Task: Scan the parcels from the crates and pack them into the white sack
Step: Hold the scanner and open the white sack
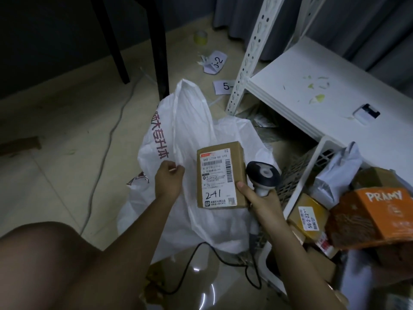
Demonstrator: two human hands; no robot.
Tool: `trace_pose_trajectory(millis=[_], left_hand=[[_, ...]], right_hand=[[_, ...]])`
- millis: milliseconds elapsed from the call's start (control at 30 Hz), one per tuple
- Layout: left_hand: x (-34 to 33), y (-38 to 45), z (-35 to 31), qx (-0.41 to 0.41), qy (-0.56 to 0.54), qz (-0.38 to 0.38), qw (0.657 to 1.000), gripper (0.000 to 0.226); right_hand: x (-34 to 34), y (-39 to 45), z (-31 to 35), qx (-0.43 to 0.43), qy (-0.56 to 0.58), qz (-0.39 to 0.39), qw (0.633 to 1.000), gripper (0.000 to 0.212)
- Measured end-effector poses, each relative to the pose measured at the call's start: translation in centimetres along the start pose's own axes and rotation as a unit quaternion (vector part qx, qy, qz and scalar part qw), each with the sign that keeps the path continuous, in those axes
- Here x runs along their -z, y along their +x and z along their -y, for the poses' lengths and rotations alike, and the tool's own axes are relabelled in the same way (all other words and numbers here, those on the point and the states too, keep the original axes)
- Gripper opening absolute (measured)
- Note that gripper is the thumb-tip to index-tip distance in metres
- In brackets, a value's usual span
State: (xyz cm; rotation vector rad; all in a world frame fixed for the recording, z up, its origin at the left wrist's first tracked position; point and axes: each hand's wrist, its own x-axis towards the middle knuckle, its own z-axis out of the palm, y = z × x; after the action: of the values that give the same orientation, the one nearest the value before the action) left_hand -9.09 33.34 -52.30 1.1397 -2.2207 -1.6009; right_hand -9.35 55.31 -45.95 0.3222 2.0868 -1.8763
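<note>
Right now the right hand [257, 198] is doing double duty: fingers wrapped round the handle of the barcode scanner [263, 175], with the thumb pressed on the lower right edge of a brown cardboard parcel [220, 175], label facing up. That is a thin hold, and here is the risk: one hand sharing two things means the parcel could tip off the thumb and fall short of the opening, or the scanner could slide out and follow it in.

Over on the other side, the left hand [168, 179] pinches the rim of the white sack [201, 121], pulling the mouth open. If that rim slips, the mouth folds shut and the parcel lands on the floor [67, 130] instead. The scanner's black cable [214, 256] trails across the floor under the sack's edge, and I reckon it could snag.

As for the parcel itself: a small, flat-sided box with a white shipping label covering most of the top face, barcodes printed on it, and "2-41" handwritten in black. It hangs right above the open sack, between the two hands. More parcels wait in the white crate [299, 193] to the right.
</note>
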Motion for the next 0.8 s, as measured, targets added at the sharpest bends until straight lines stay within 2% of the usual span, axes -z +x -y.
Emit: trace_pose_trajectory(millis=[100, 200, 267, 367, 433, 533, 733, 800], left_hand=[[3.4, -1.8, -1.5, -0.032, -0.079, -0.06, 0.995, 0.01], [6.5, -3.6, -2.2, -0.03, -0.114, -0.067, 0.991, 0.01], [8.0, -4.6, -2.4, -0.035, -0.101, -0.065, 0.992, 0.013], [9.4, -5.4, -2.7, -0.043, -0.06, -0.049, 0.996, 0.013], [10.0, -5.9, -2.6, -0.037, -0.051, -0.047, 0.997, 0.014], [10.4, -6.5, -2.3, -0.018, -0.056, -0.043, 0.997, 0.015], [10.5, -7.2, -1.7, 0.032, -0.08, -0.031, 0.996, 0.01], [10.3, -7.3, -1.2, 0.045, -0.05, -0.031, 0.997, 0.01]], right_hand=[[-1.3, 0.4, -0.2, -0.004, -0.04, 0.026, 0.999, 0.035], [-3.3, 2.1, -0.2, -0.036, -0.115, 0.007, 0.993, 0.056], [-4.9, 2.9, 0.7, -0.041, -0.169, -0.02, 0.985, 0.068], [-7.3, 3.1, 2.3, 0.014, -0.146, -0.023, 0.989, 0.066], [-8.1, 2.6, 2.4, 0.016, -0.175, -0.01, 0.984, 0.069], [-7.4, 1.1, 1.5, 0.003, -0.197, -0.025, 0.98, 0.056], [-3.6, -2.0, 0.6, -0.066, -0.055, -0.071, 0.994, 0.032], [-2.1, -2.8, 0.4, -0.074, -0.024, -0.085, 0.993, 0.025]])
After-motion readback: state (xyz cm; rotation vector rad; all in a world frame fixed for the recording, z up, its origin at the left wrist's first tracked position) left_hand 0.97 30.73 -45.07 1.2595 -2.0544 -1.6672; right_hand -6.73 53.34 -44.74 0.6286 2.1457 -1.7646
